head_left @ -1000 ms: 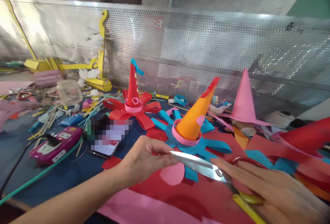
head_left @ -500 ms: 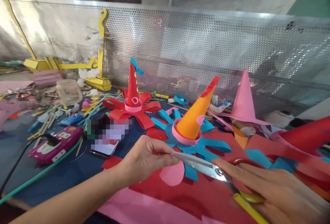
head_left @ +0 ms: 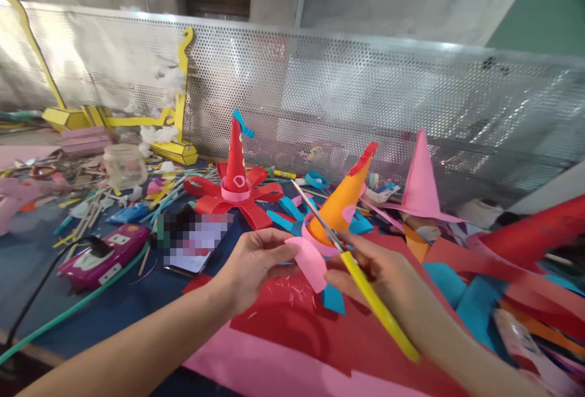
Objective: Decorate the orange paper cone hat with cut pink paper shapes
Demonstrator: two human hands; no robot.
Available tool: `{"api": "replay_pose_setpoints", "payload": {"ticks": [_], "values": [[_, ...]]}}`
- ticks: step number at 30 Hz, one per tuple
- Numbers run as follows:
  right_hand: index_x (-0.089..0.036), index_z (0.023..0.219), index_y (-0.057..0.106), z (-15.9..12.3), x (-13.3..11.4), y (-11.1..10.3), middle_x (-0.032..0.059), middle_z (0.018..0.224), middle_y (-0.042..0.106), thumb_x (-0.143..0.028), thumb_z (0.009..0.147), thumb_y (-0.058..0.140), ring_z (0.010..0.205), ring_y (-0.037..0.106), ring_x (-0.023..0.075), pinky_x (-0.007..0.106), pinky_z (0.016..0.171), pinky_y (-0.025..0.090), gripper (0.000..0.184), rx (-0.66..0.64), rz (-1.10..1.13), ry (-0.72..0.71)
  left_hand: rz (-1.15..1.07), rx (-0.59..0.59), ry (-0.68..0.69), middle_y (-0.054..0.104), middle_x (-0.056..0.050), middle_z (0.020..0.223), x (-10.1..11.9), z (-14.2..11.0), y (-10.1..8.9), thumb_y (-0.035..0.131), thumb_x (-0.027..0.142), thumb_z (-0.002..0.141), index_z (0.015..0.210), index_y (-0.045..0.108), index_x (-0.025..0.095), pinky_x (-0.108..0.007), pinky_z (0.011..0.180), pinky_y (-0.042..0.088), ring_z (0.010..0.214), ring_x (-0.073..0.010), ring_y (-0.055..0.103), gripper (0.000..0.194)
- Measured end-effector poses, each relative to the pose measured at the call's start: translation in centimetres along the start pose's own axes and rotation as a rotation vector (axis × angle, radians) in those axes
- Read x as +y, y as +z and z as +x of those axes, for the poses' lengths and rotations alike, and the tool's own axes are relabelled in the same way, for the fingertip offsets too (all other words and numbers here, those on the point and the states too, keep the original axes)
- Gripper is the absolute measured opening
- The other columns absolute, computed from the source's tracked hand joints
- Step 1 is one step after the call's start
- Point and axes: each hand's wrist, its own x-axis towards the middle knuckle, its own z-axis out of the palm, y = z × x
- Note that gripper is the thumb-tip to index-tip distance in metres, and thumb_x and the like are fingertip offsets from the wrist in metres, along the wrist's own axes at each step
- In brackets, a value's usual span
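Observation:
My left hand (head_left: pixel 253 266) pinches a small rounded piece of pink paper (head_left: pixel 309 261) above a red paper sheet (head_left: pixel 292 330). My right hand (head_left: pixel 381 272) grips yellow-handled scissors (head_left: pixel 340 250), blades pointing up and away, close to the pink piece. Just behind them stands an orange paper cone hat (head_left: pixel 342 202) with a pink band on blue looped petals. A red cone hat (head_left: pixel 236 171) on red petals stands to its left and a pink cone hat (head_left: pixel 420 180) to its right.
A perforated metal screen (head_left: pixel 320 98) runs across the back. On the dark blue table at left lie a phone (head_left: pixel 189 244), a magenta power strip (head_left: pixel 103 257) with a green cable, a glass jar (head_left: pixel 124 165) and paper scraps. Red, blue and pink paper strips pile at right.
The scissors have swung from lying flat across the paper to pointing upward, my right hand now gripping the handles. My left hand lifted the pink piece slightly. The camera tilted a little.

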Motion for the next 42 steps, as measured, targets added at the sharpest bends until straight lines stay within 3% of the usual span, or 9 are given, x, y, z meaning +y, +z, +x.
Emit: {"api": "replay_pose_setpoints", "payload": {"ticks": [4,7,10,12,20,24,29,37,42], "values": [[-0.021,0.113,0.058,1.6,0.1,0.7,-0.0018,0.071,0.057,-0.029,0.075,0.06,0.064,0.056,0.015,0.023,0.055,0.044,0.039,0.004,0.074,0.041,0.204,-0.008,0.085,0.069,-0.006,0.079,0.6,0.0,-0.2,0.06,0.039,0.081,0.076,0.065,0.014,-0.034,0.075,0.054,0.074,-0.0168,0.064,0.026],[-0.019,0.108,0.061,2.5,0.2,0.3,-0.0009,0.071,0.056,-0.027,0.071,0.062,0.062,0.052,0.0147,0.023,0.053,0.041,0.037,0.028,0.06,0.014,0.89,0.132,0.325,0.069,-0.009,0.073,1.5,0.4,-0.9,0.042,0.035,0.09,0.078,0.064,0.015,-0.038,0.076,0.051,0.076,-0.0214,0.065,0.032],[-0.018,0.105,0.061,2.9,0.5,-0.2,-0.0028,0.069,0.052,-0.029,0.069,0.066,0.054,0.044,0.0111,0.022,0.046,0.035,0.038,-0.004,0.145,0.027,1.557,0.145,0.605,0.066,-0.012,0.111,2.3,0.8,-1.5,0.048,0.009,0.082,0.101,0.064,0.017,-0.049,0.095,0.04,0.113,-0.03,0.054,0.026],[-0.018,0.108,0.059,3.0,0.8,-0.4,-0.0052,0.065,0.048,-0.029,0.068,0.067,0.048,0.039,0.0085,0.021,0.043,0.03,0.042,-0.016,0.216,0.055,1.681,0.077,0.701,0.05,-0.01,0.136,2.5,1.0,-1.7,0.05,0.001,0.076,0.113,0.06,0.021,-0.053,0.104,0.028,0.13,-0.0322,0.037,0.043],[-0.018,0.109,0.059,2.0,-0.5,-0.7,-0.0042,0.067,0.051,-0.027,0.066,0.068,0.053,0.043,0.0092,0.022,0.048,0.036,0.045,-0.136,0.301,0.064,0.599,-0.192,0.143,0.066,-0.004,0.085,2.7,0.4,0.3,0.065,0.038,0.075,0.096,0.064,0.016,-0.025,0.063,0.047,0.073,-0.0149,0.06,0.03],[-0.018,0.117,0.054,1.8,-1.4,0.0,-0.004,0.07,0.054,-0.027,0.066,0.07,0.047,0.037,0.0066,0.02,0.041,0.031,0.054,-0.12,0.383,0.115,0.521,-0.172,0.155,0.058,0.003,0.061,2.3,-0.4,1.0,0.069,0.025,0.07,0.073,0.063,0.015,-0.022,0.058,0.041,0.057,-0.0087,0.053,0.013],[-0.018,0.107,0.058,1.9,-1.1,1.1,-0.0038,0.067,0.057,-0.026,0.064,0.074,0.066,0.054,0.0134,0.024,0.063,0.045,0.047,0.01,0.329,-0.015,0.397,-0.051,0.183,0.062,0.002,0.066,1.6,-1.0,0.6,0.067,0.024,0.072,0.074,0.057,0.015,-0.023,0.061,0.044,0.06,-0.0096,0.056,0.014],[-0.019,0.102,0.056,2.7,-2.0,1.7,-0.004,0.063,0.057,-0.029,0.064,0.072,0.056,0.051,0.0125,0.026,0.055,0.045,0.042,0.09,0.338,0.01,0.257,-0.167,-0.067,0.066,-0.002,0.075,1.4,-1.4,0.3,0.076,0.018,0.062,0.082,0.056,0.016,-0.025,0.061,0.048,0.07,-0.0163,0.065,0.028],[-0.021,0.102,0.057,2.6,-2.0,1.6,-0.0052,0.061,0.052,-0.03,0.066,0.07,0.054,0.05,0.0123,0.025,0.053,0.046,0.039,0.055,0.449,0.014,0.257,-0.139,0.032,0.066,-0.003,0.073,1.5,-0.8,0.4,0.071,0.034,0.071,0.078,0.064,0.014,-0.024,0.06,0.046,0.064,-0.0121,0.061,0.022]]}}
